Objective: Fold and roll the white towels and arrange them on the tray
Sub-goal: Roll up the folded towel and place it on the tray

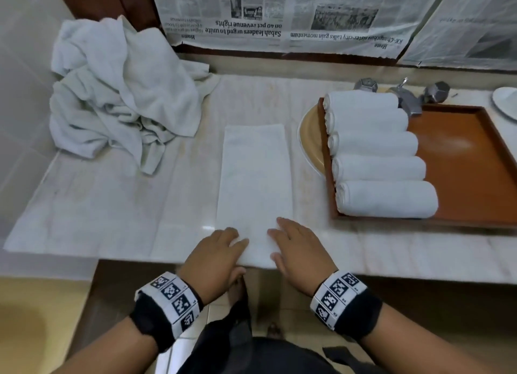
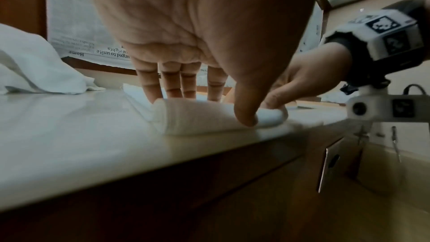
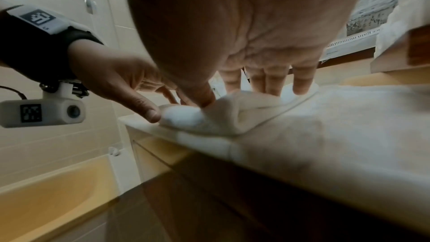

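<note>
nearest the person, both hands sit at the front edge of the marble counter (image 1: 112, 206), working the near end of a long folded towel (image 1: 253, 178). the left hand (image 1: 215, 257) lies on the towel's near left corner, its four fingers (image 2: 171, 84) slightly spread and reaching over the top of the small roll forming there, the thumb (image 2: 244, 109) pressing the roll's front face. the right hand (image 1: 298, 250) mirrors it on the near right corner: fingers (image 3: 270, 82) a little apart over the curled cloth, thumb (image 3: 200, 93) pushed against the roll, so each hand pinches the rolled end between thumb and fingers. both wrists carry black bands with white marker tags.

beyond the hands, the towel lies flat as a narrow strip running away from the counter's edge, in the middle of the counter.

to its right, a brown tray (image 1: 458, 155) holds five rolled towels (image 1: 377, 147) side by side along its left half, each touching the next. the tray's left end overlaps a tan plate (image 1: 309, 138). behind the tray stand metal tap fittings (image 1: 405, 97).

far left, a heap of loose white towels (image 1: 120, 94) is piled against the tiled wall. along the back, sheets of newspaper (image 1: 279, 15) hang upside down.
</note>
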`<action>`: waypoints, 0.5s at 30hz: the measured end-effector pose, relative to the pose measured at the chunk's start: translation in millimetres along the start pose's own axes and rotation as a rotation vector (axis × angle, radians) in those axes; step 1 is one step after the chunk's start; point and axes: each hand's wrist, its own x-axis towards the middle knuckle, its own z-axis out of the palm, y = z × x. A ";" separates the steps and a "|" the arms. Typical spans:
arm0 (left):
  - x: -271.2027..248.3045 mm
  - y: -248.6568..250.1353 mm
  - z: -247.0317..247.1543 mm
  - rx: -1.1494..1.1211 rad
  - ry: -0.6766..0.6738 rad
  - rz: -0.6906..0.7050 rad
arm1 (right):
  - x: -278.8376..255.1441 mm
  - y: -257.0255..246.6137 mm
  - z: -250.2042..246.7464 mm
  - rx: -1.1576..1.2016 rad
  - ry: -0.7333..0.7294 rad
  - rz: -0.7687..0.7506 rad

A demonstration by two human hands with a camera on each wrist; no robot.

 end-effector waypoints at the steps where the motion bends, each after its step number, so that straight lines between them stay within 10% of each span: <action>1: -5.0 3.0 7.1 -0.004 0.023 -0.009 | -8.5 0.4 6.6 -0.003 0.074 -0.026; 15: -15.0 18.5 24.9 -0.014 0.113 -0.273 | -40.9 23.8 34.6 0.031 0.352 -0.087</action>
